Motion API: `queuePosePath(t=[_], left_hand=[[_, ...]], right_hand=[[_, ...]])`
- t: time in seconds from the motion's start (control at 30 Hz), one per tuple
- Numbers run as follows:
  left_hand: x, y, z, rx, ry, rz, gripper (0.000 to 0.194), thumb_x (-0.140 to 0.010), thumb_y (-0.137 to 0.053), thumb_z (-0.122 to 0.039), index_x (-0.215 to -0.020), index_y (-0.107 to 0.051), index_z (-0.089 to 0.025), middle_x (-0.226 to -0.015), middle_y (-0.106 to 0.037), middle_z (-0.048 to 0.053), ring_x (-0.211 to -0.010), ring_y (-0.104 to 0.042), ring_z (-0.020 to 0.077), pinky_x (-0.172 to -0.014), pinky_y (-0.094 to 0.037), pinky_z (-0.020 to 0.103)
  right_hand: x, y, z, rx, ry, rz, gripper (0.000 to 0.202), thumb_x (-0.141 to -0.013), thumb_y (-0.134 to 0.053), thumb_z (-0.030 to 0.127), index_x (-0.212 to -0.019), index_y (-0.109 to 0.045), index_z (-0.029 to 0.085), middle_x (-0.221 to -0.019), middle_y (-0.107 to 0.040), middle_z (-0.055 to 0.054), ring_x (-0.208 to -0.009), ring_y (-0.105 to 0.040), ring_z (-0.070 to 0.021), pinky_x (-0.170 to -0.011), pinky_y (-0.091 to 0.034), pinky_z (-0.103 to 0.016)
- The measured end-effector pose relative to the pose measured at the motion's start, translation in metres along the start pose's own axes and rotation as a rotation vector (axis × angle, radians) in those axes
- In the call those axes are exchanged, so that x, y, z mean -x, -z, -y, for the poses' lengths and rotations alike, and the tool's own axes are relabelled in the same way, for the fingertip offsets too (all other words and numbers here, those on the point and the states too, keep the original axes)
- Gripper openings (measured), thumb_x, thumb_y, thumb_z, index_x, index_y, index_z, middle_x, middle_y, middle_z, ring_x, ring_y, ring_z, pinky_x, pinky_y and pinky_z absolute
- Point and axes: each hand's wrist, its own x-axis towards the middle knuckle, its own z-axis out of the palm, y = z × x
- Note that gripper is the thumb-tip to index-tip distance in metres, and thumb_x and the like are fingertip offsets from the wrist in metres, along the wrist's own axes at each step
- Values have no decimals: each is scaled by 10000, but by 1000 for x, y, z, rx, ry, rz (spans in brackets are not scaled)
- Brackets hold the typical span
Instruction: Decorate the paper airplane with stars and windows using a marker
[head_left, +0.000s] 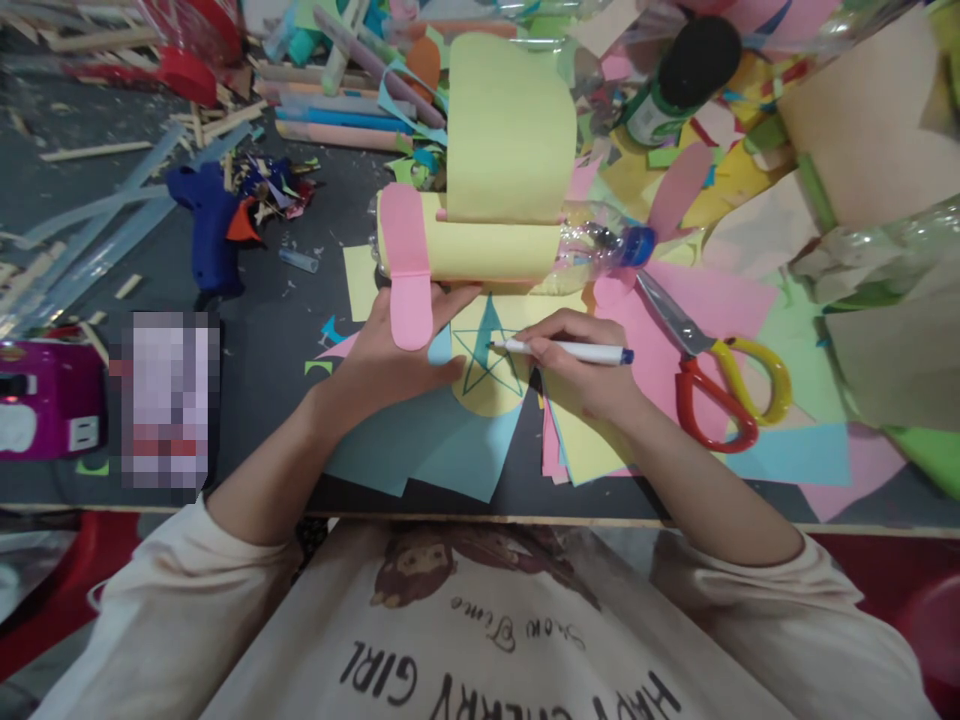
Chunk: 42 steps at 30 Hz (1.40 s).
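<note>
Viewing from the head camera, I see blue-grey paper sheets [465, 460] nearest, partly beneath a round yellow paper piece [487, 398] bearing a partly shaded blue-green star [490, 322]. My right hand [581, 360] grasps a slim white marker [586, 352], its tip at the star. My left hand [390, 355], fingers spread and gripping nothing, rests on the paper. Scissors with red and yellow handles [694, 345] lie rightward. Beyond, a yellow-wrapped clear plastic bottle [487, 250] lies sideways, a pink paper strip [409, 260] overlapping its left end and my left hand.
</note>
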Motion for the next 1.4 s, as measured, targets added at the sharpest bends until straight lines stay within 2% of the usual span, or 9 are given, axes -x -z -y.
queuePosePath(t=[0.2, 0.4, 0.5, 0.7, 0.83, 1.07, 1.2, 1.3, 1.4], left_hand=[[1, -3, 2, -24, 10, -26, 667, -898, -624, -345, -1535, -458, -232, -1347, -616, 83, -1264, -561, 293, -1118, -430, 393], [0, -2, 1, -16, 35, 15, 693, -879, -616, -331, -1544, -450, -227, -1318, -621, 79, -1252, -548, 297, -1127, -414, 410], [0, 0, -1, 4, 36, 12, 696, -877, -612, -334, -1541, -461, -190, -1301, -622, 99, -1253, -545, 308, -1143, -409, 425], [-1, -1, 1, 11, 25, 25, 727, -865, -620, -350, -1550, -456, -171, -1402, -605, 116, -1314, -525, 344, -1181, -377, 474], [-1, -2, 2, 21, -6, 6, 710, -871, -612, -326, -1541, -466, -143, -1417, -607, 127, -1319, -533, 334, -1175, -383, 442], [0, -2, 2, -14, 25, 16, 701, -870, -619, -340, -1538, -448, -215, -1384, -616, 94, -1307, -536, 323, -1135, -415, 450], [-1, -2, 3, -19, -4, 8, 680, -882, -604, -355, -1526, -457, -193, -1341, -644, 101, -1243, -563, 327, -1125, -428, 458], [0, -1, 3, -17, -27, -5, 666, -890, -583, -346, -1523, -456, -182, -1414, -620, 103, -1254, -559, 333, -1126, -431, 459], [1, -1, 2, -28, -24, -4, 672, -884, -591, -320, -1522, -456, -158, -1429, -613, 116, -1254, -558, 333, -1126, -425, 468]], right_hand=[[-3, -1, 0, -23, -21, -57, 200, -816, -788, 381, -756, -699, 212, -693, -708, -5, -582, -618, -133, -541, -494, -275], [-2, -3, 1, -14, -36, -61, 100, -804, -744, 295, -766, -702, 213, -677, -692, 10, -565, -583, -119, -520, -459, -259], [-1, -3, 2, 26, -60, -60, 121, -810, -731, 319, -751, -704, 217, -666, -695, 1, -581, -597, -134, -529, -461, -272], [1, -3, 2, 95, -76, -13, 239, -805, -724, 401, -663, -673, 216, -623, -692, -16, -564, -585, -149, -519, -439, -280], [1, -3, 2, 137, -40, 61, 225, -806, -673, 348, -627, -653, 212, -589, -669, -13, -554, -571, -143, -519, -413, -273], [2, -1, 0, 146, 34, 155, 205, -796, -639, 274, -603, -637, 205, -618, -685, -23, -579, -597, -140, -557, -432, -278], [1, -2, 1, 95, -66, 57, 207, -808, -685, 336, -642, -660, 213, -604, -672, -11, -556, -567, -138, -513, -412, -267], [-1, -3, 2, 33, -58, -66, 141, -795, -710, 321, -696, -683, 224, -625, -674, 6, -558, -573, -132, -517, -433, -262], [-3, -4, 3, -6, -48, -105, 99, -781, -712, 292, -708, -692, 228, -629, -675, 17, -543, -563, -121, -515, -439, -258]])
